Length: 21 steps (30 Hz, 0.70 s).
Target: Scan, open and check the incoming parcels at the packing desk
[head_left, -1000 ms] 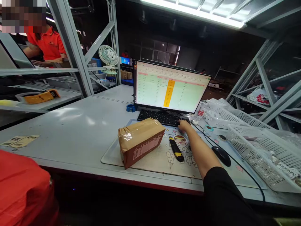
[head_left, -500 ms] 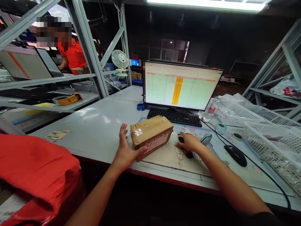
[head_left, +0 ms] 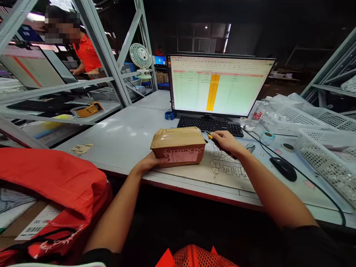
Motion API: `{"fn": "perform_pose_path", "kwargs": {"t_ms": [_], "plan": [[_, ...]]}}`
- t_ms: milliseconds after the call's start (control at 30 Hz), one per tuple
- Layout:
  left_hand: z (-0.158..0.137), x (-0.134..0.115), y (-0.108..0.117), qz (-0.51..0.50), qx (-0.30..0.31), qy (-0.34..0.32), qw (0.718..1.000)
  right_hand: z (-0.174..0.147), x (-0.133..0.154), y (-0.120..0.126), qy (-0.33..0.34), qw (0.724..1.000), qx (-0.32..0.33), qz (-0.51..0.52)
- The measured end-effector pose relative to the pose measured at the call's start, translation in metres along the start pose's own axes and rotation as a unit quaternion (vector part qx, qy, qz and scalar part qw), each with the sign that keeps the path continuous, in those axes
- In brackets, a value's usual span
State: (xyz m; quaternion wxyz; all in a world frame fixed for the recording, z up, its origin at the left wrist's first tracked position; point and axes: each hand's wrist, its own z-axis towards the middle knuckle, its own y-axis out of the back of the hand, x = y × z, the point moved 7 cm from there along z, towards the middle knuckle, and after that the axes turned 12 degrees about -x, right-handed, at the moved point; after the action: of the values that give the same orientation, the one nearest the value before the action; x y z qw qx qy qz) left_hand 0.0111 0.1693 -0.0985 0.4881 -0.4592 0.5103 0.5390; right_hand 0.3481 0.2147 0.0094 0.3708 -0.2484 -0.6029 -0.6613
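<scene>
A brown cardboard box (head_left: 178,144), taped across its top and labelled on its front, stands on the desk mat. My left hand (head_left: 150,162) grips its left end, the thumb on the front face and the other fingers hidden behind. In my right hand (head_left: 226,141) is a black and yellow utility knife (head_left: 219,145), its tip pointing left at the box's upper right corner. Whether the blade touches the box I cannot tell. Partly hidden behind my right wrist lies a grey device (head_left: 250,148), probably a scanner.
Behind the box are a keyboard (head_left: 211,125) and a monitor (head_left: 219,87). To the right lie a black mouse (head_left: 283,168), its cable and white baskets (head_left: 328,155). A red bag (head_left: 55,181) bulges at the left front. A person in red (head_left: 89,55) works beyond the frame.
My right hand has lifted the utility knife off the mat and brought it to the box. My left hand has closed on the box's left end, and the box has turned slightly.
</scene>
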Motion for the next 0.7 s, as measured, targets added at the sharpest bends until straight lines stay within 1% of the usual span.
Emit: {"fn": "perform_pose_path", "kwargs": {"t_ms": [67,133,300,400,533,700], "plan": [[-0.003,0.000,0.000,0.003,-0.009,0.006,1.000,0.001,0.012,-0.005,0.006,1.000,0.006,0.013],[-0.003,0.000,0.000,0.005,-0.015,0.014,1.000,0.003,0.017,-0.008,0.006,1.000,0.012,0.016],[-0.001,-0.001,0.001,0.031,-0.021,0.013,0.999,0.011,0.014,-0.009,-0.017,1.000,-0.007,0.015],[0.000,-0.001,0.001,0.049,-0.028,0.004,0.998,0.014,0.016,-0.011,-0.016,1.000,-0.013,0.009],[0.000,-0.004,0.000,0.052,-0.038,-0.011,0.998,0.005,0.025,-0.011,-0.005,1.000,0.016,0.018],[0.000,-0.006,-0.002,0.048,-0.043,-0.014,0.998,-0.013,0.030,-0.001,0.014,0.999,0.037,-0.006]]}}
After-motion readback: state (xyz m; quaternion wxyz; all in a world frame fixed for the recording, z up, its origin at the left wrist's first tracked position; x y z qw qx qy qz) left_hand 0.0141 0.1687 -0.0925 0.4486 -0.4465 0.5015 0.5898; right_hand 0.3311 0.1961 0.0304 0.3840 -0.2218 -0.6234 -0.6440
